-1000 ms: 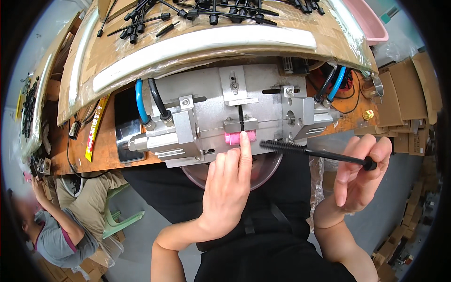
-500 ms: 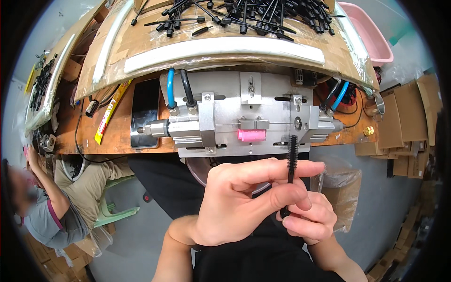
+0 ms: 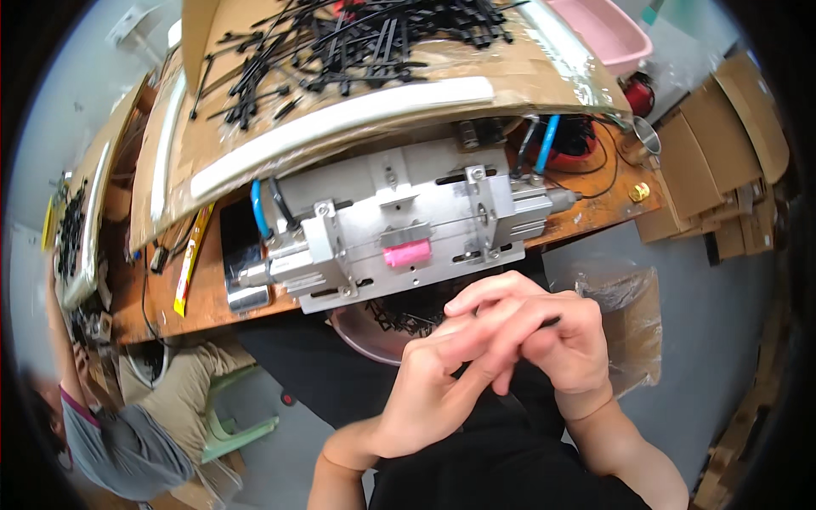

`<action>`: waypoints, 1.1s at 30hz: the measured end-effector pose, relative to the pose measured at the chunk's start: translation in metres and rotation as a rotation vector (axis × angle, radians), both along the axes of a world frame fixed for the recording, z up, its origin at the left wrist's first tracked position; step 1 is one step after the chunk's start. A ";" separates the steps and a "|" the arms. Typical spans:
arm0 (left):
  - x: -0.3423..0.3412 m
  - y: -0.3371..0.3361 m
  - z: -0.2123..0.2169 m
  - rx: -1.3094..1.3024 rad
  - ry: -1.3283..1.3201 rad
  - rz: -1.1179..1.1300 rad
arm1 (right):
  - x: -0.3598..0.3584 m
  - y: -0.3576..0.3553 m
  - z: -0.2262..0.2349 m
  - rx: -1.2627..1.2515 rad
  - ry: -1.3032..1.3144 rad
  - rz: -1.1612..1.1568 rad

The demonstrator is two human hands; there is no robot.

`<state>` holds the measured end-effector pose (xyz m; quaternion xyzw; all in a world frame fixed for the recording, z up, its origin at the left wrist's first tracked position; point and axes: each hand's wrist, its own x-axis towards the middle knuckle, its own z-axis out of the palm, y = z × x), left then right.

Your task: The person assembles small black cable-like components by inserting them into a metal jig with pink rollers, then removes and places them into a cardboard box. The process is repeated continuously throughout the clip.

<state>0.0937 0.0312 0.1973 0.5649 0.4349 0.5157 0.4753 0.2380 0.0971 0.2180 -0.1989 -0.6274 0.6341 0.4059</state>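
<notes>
My left hand (image 3: 446, 365) and my right hand (image 3: 568, 344) meet in front of my body, below the metal fixture. Their fingers overlap and are closed around a mascara wand (image 3: 552, 322). Only a short black bit of it shows between the fingertips; its bristles and the rest are covered. Ahead of the hands is the silver fixture (image 3: 450, 238), with a clamp unit at each end. A pink block (image 3: 408, 253) sits at the middle of its near side.
Many black wands (image 3: 340, 51) lie heaped on the cardboard-covered shelf (image 3: 280, 140) above the fixture. A bowl of black pieces (image 3: 361, 340) is under the bench edge. Cardboard boxes (image 3: 714, 170) stand at right. Another person (image 3: 127, 442) sits at far left.
The wand, upright with its bristles showing before, is now mostly hidden by my fingers. My right hand has come up beside the left. The view has tilted and shifted.
</notes>
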 end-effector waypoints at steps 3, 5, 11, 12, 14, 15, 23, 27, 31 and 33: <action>0.020 -0.007 -0.010 -0.133 -0.042 0.017 | 0.013 0.001 -0.010 -0.151 0.101 -0.007; 0.022 -0.007 -0.017 -0.098 -0.039 -0.030 | 0.020 0.003 -0.015 -0.130 0.118 -0.024; 0.056 -0.046 -0.061 -0.460 -0.199 -0.427 | 0.107 0.042 0.041 0.381 0.607 -0.909; 0.047 -0.036 -0.052 -0.463 -0.201 -0.290 | 0.095 0.038 0.028 0.335 0.418 -0.750; 0.030 -0.011 -0.052 -0.197 -0.164 -0.027 | 0.068 0.037 0.004 0.339 -0.015 -0.422; 0.028 0.007 -0.043 0.015 -0.090 0.104 | 0.061 0.034 -0.012 0.170 -0.106 -0.389; 0.079 0.071 -0.034 0.242 0.075 0.187 | 0.064 0.037 -0.037 0.235 -0.241 -0.480; 0.071 0.057 -0.052 0.166 0.146 0.090 | 0.096 0.143 -0.039 1.011 -0.878 -0.840; 0.070 0.039 -0.078 -0.031 0.164 0.086 | 0.109 0.215 -0.064 1.347 -1.057 -0.832; 0.067 0.035 -0.084 -0.031 0.197 0.107 | 0.106 0.229 -0.070 1.266 -1.140 -0.817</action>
